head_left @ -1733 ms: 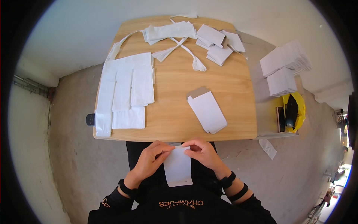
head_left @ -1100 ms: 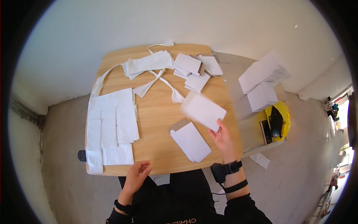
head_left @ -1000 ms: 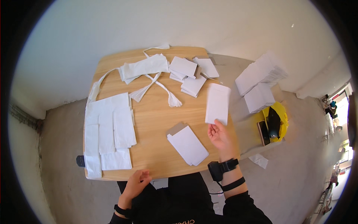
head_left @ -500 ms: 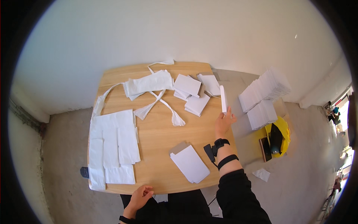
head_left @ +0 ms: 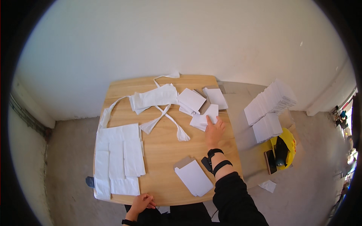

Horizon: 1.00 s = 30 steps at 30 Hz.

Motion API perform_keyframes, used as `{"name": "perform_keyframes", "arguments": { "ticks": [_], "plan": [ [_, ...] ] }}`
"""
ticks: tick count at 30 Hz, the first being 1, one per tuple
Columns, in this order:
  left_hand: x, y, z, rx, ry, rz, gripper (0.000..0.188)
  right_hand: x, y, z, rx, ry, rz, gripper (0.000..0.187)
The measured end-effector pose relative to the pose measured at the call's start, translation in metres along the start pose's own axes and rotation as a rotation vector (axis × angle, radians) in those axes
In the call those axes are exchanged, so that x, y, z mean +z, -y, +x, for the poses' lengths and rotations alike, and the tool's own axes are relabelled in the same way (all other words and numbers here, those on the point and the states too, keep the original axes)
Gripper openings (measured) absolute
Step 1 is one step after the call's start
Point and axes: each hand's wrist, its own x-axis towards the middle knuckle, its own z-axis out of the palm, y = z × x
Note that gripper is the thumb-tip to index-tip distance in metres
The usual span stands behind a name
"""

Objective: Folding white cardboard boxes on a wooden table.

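My right hand reaches over the far right part of the wooden table. Its fingers grip the near end of a flat white carton, which lies over other cartons in a loose pile. At the table's front edge is my left hand, fingers loosely bent and slightly apart, with nothing visible in them. Closer to me lies a flat white carton stack with a grey flap showing. White plastic bags cover the left side of the table, and a folded bundle of bags rests farther back.
Right of the wooden table, a lower surface bears tall stacks of white cartons. A yellow bag, a dark bottle and a phone are beside them. A wall stands behind.
My right hand has moved left from the table's right edge, and the upright carton it held now lies flat on the pile. My left hand stays near the front edge. The view has shifted slightly.
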Motion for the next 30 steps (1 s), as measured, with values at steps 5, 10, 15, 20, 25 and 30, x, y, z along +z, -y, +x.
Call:
{"name": "perform_keyframes", "arguments": {
  "ticks": [5,10,15,20,25,30],
  "plan": [
    [0.002,0.000,-0.004,0.004,-0.027,-0.036,0.025,0.002,0.017,-0.006,0.087,0.114,0.149,0.046],
    [0.004,-0.002,-0.002,0.019,-0.048,-0.034,0.024,0.008,0.015,-0.009,0.395,-0.043,0.681,0.041],
    [0.004,-0.001,-0.004,0.015,-0.054,-0.018,0.024,0.015,-0.002,0.006,0.626,0.234,0.755,0.047],
    [0.005,0.002,-0.003,0.044,-0.056,-0.023,0.025,0.021,-0.004,0.003,0.634,0.274,1.021,0.053],
    [0.005,0.002,-0.002,0.081,-0.056,-0.034,0.023,0.000,-0.031,-0.027,0.579,0.335,0.833,0.051],
    [0.014,0.006,-0.007,0.163,-0.063,0.014,0.022,-0.104,-0.009,-0.096,0.222,0.756,0.485,0.064]
  ]
}}
